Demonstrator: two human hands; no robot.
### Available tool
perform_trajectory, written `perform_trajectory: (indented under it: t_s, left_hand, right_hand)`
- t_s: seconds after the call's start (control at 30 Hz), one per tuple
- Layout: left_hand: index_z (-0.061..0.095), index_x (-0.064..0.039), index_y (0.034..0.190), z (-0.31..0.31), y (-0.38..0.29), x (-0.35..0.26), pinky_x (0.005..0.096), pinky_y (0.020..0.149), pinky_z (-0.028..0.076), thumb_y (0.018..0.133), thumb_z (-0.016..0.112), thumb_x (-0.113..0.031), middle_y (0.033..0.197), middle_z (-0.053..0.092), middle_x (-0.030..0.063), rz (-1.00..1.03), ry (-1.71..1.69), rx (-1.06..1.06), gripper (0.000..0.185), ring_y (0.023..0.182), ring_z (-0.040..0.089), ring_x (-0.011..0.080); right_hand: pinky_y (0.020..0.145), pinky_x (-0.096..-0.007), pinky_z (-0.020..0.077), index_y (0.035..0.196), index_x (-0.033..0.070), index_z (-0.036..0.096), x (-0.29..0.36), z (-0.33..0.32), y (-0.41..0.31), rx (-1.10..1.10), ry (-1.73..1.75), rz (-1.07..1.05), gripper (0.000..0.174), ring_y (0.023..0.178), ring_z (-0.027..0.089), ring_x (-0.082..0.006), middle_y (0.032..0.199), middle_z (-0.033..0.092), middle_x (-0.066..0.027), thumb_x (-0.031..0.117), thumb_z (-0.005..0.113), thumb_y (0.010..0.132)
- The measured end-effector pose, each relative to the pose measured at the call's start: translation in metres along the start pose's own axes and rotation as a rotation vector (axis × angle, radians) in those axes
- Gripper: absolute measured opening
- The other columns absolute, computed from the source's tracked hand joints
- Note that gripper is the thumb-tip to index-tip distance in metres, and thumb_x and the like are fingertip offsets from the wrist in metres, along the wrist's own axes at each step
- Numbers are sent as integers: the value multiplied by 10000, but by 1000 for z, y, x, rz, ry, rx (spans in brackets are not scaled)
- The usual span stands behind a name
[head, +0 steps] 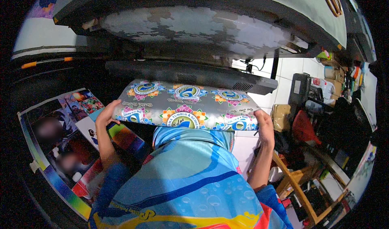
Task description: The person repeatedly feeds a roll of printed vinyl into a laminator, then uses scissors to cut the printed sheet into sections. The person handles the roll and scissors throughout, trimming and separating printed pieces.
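A wide, shiny sheet of printed film (190, 106) with rows of colourful flower-ringed round emblems spans the space in front of my torso. It bends over towards me at its near edge. My left hand (108, 112) grips its left edge, thumb on top. The right edge is held in my right hand (264, 124), fingers wrapped around the near corner. The sheet's underside is hidden from me. Just beyond its far edge runs the dark lower bar (194, 78) of a large machine, with slotted vents.
A printed colour sample sheet (70, 138) with photos and gradients lies to the left. Overhead hangs the machine's dark body (194, 31). On the right, a wooden frame (294, 186), a black case (299, 90) and assorted clutter stand beside the white tiled floor (287, 68).
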State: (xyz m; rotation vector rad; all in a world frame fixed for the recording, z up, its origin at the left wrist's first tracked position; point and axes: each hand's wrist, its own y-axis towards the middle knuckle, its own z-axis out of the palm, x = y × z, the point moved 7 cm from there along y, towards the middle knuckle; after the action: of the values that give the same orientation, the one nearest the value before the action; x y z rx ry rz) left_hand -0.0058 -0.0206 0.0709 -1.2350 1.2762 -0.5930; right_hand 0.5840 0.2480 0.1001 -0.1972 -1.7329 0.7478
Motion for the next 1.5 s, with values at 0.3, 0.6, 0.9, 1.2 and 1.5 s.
perform_trajectory:
  t_s: [0.3,0.6,0.9,1.2,1.5]
  left_hand:
    - [669,-62,1064,16,35,-14,272,805,532,965,599,-231,1015,691,25,464,-264,157,208,913,666,144]
    - [630,-63,1216,17,55,15,304,608,567,962,624,-366,1041,705,73,69,-43,0,396,821,700,167]
    - [609,-51,1198,28,109,41,315,710,616,963,580,-249,1029,692,72,-77,-412,191,309,849,707,188]
    - [575,-115,1131,27,125,16,322,595,585,1015,501,-282,988,681,47,99,-211,3,217,790,689,162]
    - [625,-81,1114,14,69,-1,315,769,539,982,578,-205,1030,672,46,331,-378,-67,187,903,663,153]
  right_hand:
    - [454,-298,500,1126,-29,596,-36,-1,4,208,3,520,464,554,643,-191,790,670,-101,400,445,1032]
    - [672,-369,593,1123,22,609,-58,4,47,230,239,277,325,885,659,-172,1014,663,-89,299,489,1002]
    - [670,-333,590,1196,26,597,-87,3,68,241,4,393,410,778,684,-153,931,682,-94,369,516,987]
    - [798,-400,588,1326,27,536,-115,13,99,93,234,561,507,904,696,-212,1066,692,-90,403,458,996]
    - [402,-296,514,959,-21,664,-56,9,62,-36,-20,329,396,560,652,-153,742,682,-84,327,486,1029]
